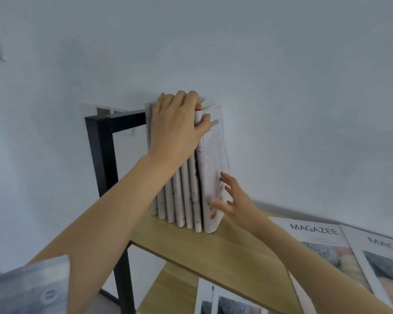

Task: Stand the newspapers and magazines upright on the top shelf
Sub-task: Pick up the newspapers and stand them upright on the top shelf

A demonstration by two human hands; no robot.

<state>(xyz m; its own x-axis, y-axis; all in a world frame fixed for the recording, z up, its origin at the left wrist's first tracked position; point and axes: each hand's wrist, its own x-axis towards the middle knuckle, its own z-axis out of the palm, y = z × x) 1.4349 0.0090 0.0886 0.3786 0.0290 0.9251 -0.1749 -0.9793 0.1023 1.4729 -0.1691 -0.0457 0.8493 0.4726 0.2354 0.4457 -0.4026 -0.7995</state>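
A: Where are the newspapers (186, 196) seen?

B: They are stood upright in a row at the left end of the top shelf (213, 252), folded edges facing the camera, bottoms resting on the light wooden board. The row is set beside the black metal frame (102, 155), against the pale wall (281, 87).

A: How is the left hand (177, 123) placed?

B: It is laid over the top of the row, fingers curled over the upper edges and the thumb pressed against the rightmost paper (213, 168). The tops are gripped together by it.

A: And the right hand (234, 202)?

B: It is held open, fingers spread, at the lower right face of the rightmost paper. The fingertips appear to be touching the printed page, but nothing is clasped by it.

A: Are the magazines (327, 248) on the same shelf?

B: Two are seen lying flat on the top shelf to the right, well apart from the row, overlapping slightly. "MAGAZEE" is printed across the nearer cover. The second one is cut off by the picture's edge.

A: Is anything seen below?

B: More magazines (225, 300) are laid flat on the lower shelf (168, 288), partly hidden by the board above. A light sleeve (28, 288) is visible at the bottom left corner.
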